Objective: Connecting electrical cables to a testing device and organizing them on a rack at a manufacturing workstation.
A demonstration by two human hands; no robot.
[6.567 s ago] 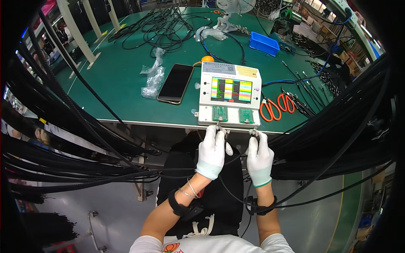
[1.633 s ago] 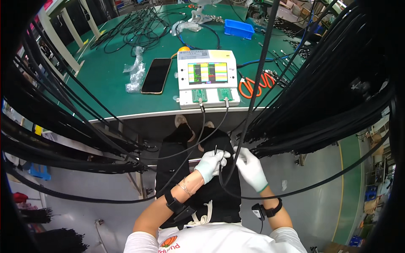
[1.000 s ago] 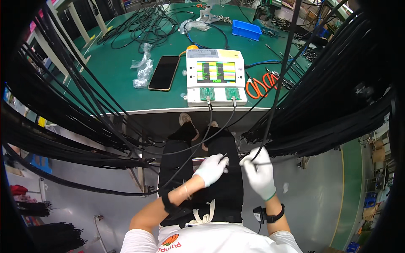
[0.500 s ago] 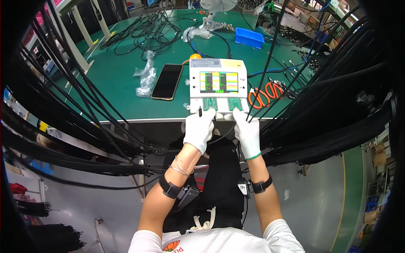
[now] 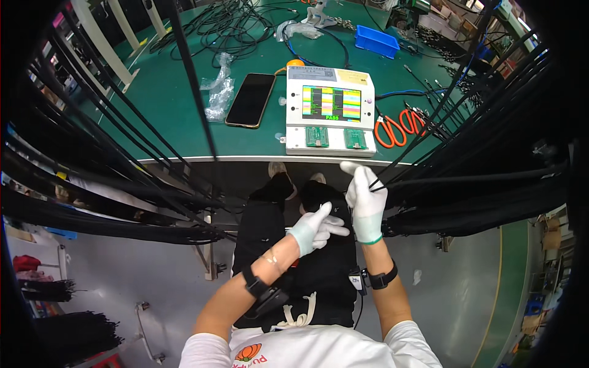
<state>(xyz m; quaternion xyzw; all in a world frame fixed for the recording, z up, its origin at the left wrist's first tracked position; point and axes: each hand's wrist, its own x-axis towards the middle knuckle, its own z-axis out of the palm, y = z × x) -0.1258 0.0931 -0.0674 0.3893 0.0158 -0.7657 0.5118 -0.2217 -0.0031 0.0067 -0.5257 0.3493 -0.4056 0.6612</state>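
Observation:
My left hand, in a white glove, hovers over my lap with its fingers apart and nothing visible in them. My right hand, also gloved, is raised just short of the table's front edge. Its fingers are closed on a black cable that runs off to the right; the cable's end is hidden by the glove. Beyond the hands, a white cable tester with a lit colour screen sits at the table edge. Two green circuit boards, a left one and a right one, are on its front ledge.
A phone and clear plastic bags lie left of the tester. Orange-handled scissors lie to its right, a blue tray behind. Black cables are coiled at the back; thick bundles hang on both sides.
Both hands have left the tester's front ledge. My left hand dropped back toward my lap and opened; my right hand drew back slightly with the cable. The view has shifted a little.

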